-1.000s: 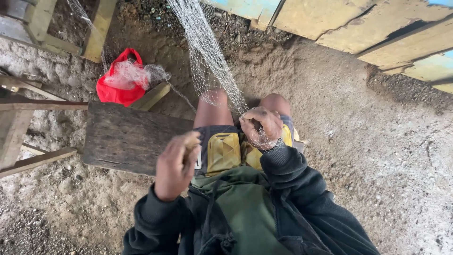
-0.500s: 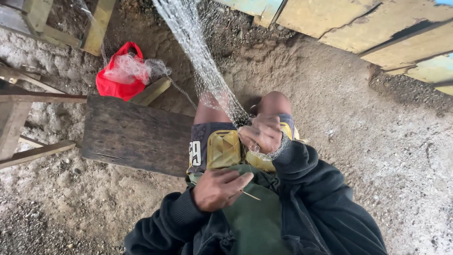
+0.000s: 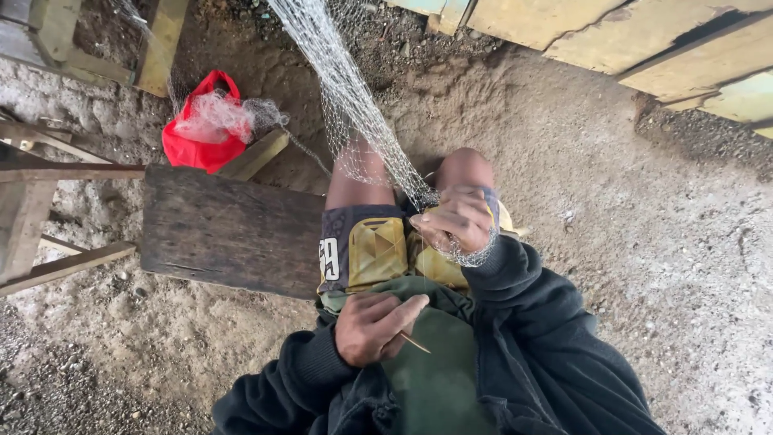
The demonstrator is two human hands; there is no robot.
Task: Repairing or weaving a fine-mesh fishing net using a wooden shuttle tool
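I sit on a dark wooden bench (image 3: 229, 229) and look down at my lap. A fine white fishing net (image 3: 338, 89) stretches taut from the top of the view down to my knees. My right hand (image 3: 457, 221) grips the lower edge of the net above my right thigh, with mesh wrapped over the wrist. My left hand (image 3: 372, 326) rests low against my stomach, closed on a thin wooden netting needle (image 3: 412, 341) whose tip points right. A thin line runs from the net towards that hand.
A red plastic bag (image 3: 201, 133) stuffed with more net lies on the sandy ground beyond the bench. Wooden planks and frames stand at the left (image 3: 48, 173) and across the top right (image 3: 644, 40). Sand and gravel cover the ground.
My left hand has dropped from beside my left knee down to my stomach, drawing the needle and line back. The right hand has kept its grip on the net.
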